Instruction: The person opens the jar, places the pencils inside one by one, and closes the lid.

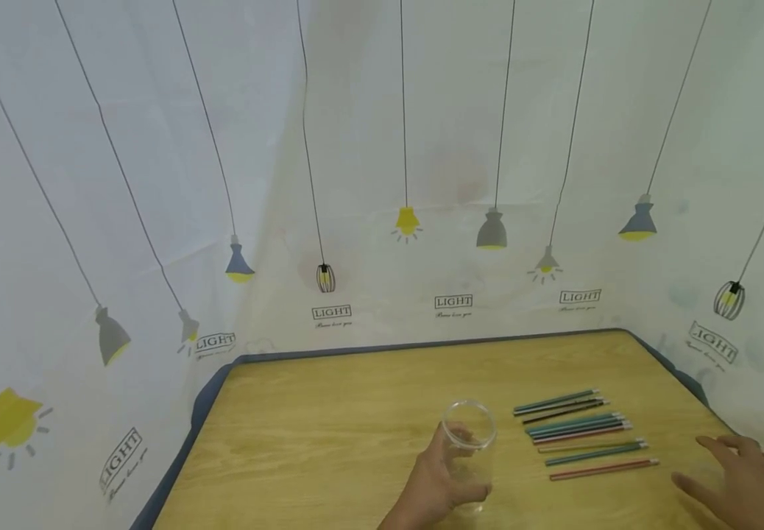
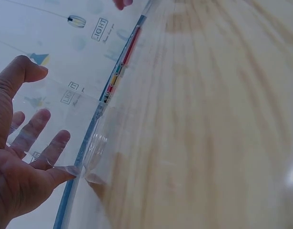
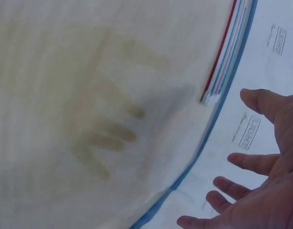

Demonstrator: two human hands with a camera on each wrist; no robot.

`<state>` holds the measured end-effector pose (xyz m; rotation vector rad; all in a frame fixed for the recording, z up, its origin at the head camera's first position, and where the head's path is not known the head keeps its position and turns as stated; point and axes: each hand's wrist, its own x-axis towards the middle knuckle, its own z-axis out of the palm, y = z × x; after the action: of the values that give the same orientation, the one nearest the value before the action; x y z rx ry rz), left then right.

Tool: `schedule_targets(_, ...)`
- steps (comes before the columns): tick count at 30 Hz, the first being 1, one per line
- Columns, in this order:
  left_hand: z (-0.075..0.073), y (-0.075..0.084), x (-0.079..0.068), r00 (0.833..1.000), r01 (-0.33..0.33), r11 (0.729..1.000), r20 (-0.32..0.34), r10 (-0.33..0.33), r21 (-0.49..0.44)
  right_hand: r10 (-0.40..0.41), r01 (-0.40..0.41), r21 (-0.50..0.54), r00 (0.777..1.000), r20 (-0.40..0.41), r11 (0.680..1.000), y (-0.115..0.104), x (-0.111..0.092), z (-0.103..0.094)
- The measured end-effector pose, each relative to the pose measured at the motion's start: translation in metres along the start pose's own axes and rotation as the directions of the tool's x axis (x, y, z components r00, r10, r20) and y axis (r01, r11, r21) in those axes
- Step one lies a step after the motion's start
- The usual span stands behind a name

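My left hand [image 1: 430, 482] grips a clear, see-through cup [image 1: 477, 465] by its side, near the middle of the table. The cup's round open rim faces up, and no contents show inside. In the left wrist view the fingers lie around the cup wall, and the cup's end [image 2: 96, 143] is at the tabletop. To the right of the cup lie several pencils [image 1: 603, 470] in a loose row, green, dark and red, with pale ends pointing right. Past those ends, my right hand [image 1: 753, 478] hovers over the table with fingers spread, holding nothing.
The wood-grain table [image 1: 316, 427] has a dark blue border along its edges. White sheeting [image 1: 369, 147] printed with hanging lamps and the word LIGHT encloses it at the back and both sides. The right hand's reflection [image 3: 108, 129] shows on the glossy tabletop.
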<state>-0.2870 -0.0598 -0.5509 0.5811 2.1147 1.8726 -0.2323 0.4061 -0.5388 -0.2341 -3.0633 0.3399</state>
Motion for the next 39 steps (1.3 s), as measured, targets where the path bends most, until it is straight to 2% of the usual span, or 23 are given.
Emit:
schedule_targets(3,0.0,0.001,-0.001,1.0,-0.005,1.0,0.003,0.005,0.01,-0.096,0.098,0.023,0.994,-0.059,0.995,-0.016,-0.001,-0.005)
schedule_targets(6,0.0,0.002,-0.002,1.0,-0.011,1.0,0.003,0.01,0.022,-0.2,0.21,0.085,0.973,-0.115,0.974,-0.03,0.0,-0.006)
schedule_targets(8,-0.001,0.002,-0.002,1.0,-0.023,0.999,-0.001,0.023,0.048,-0.294,0.319,0.117,0.937,-0.188,0.941,-0.038,0.002,-0.003)
schedule_targets(12,-0.003,0.005,0.003,0.999,-0.043,0.995,-0.016,0.045,0.088,-0.439,0.497,0.114,0.835,-0.333,0.86,-0.05,0.011,0.007)
schedule_targets(13,-0.003,0.005,0.004,0.999,-0.042,0.995,-0.02,0.044,0.091,-0.458,0.52,0.103,0.817,-0.351,0.848,-0.052,0.014,0.009)
schedule_targets(14,-0.004,0.005,0.005,0.999,-0.039,0.995,-0.025,0.041,0.09,-0.47,0.532,0.099,0.809,-0.353,0.841,-0.054,0.017,0.011)
schedule_targets(16,-0.004,0.005,0.005,0.999,-0.027,0.995,-0.035,0.031,0.094,-0.474,0.529,0.104,0.818,-0.327,0.842,-0.057,0.021,0.014)
schedule_targets(21,-0.003,0.003,0.002,0.999,-0.015,0.996,-0.037,0.018,0.092,-0.426,0.455,0.148,0.884,-0.191,0.878,-0.06,0.025,0.022)
schedule_targets(24,-0.002,0.001,0.0,1.0,-0.01,0.999,-0.029,0.011,0.051,-0.396,0.415,0.162,0.908,-0.14,0.895,-0.059,0.024,0.027)
schedule_targets(25,-0.001,0.001,-0.001,1.0,-0.007,0.999,-0.026,0.008,0.037,-0.398,0.418,0.162,0.907,-0.141,0.894,-0.059,0.024,0.028)
schedule_targets(26,-0.001,0.001,-0.001,1.0,-0.006,0.999,-0.025,0.007,0.031,-0.416,0.439,0.157,0.895,-0.158,0.885,-0.058,0.024,0.03)
schedule_targets(29,-0.002,0.002,-0.001,1.0,-0.008,1.0,-0.023,0.009,0.022,-0.523,0.56,0.189,0.826,-0.212,0.807,-0.057,0.029,0.034)
schedule_targets(32,-0.002,0.002,0.0,1.0,-0.013,1.0,-0.025,0.014,0.019,-0.582,0.606,0.262,0.795,-0.169,0.751,-0.059,0.034,0.033)
schedule_targets(33,-0.002,0.001,0.0,1.0,-0.013,1.0,-0.025,0.013,0.015,-0.581,0.592,0.295,0.803,-0.137,0.75,-0.06,0.035,0.033)
schedule_targets(36,-0.001,0.0,-0.001,1.0,-0.011,1.0,-0.029,0.01,-0.001,-0.518,0.504,0.323,0.854,-0.049,0.801,-0.062,0.035,0.032)
schedule_targets(37,-0.001,0.0,-0.001,1.0,-0.008,1.0,-0.029,0.007,-0.006,-0.513,0.504,0.321,0.856,-0.063,0.802,-0.062,0.034,0.034)
schedule_targets(39,-0.001,0.0,-0.001,1.0,-0.002,1.0,-0.029,0.002,-0.018,-0.517,0.524,0.33,0.848,-0.118,0.785,-0.063,0.034,0.038)
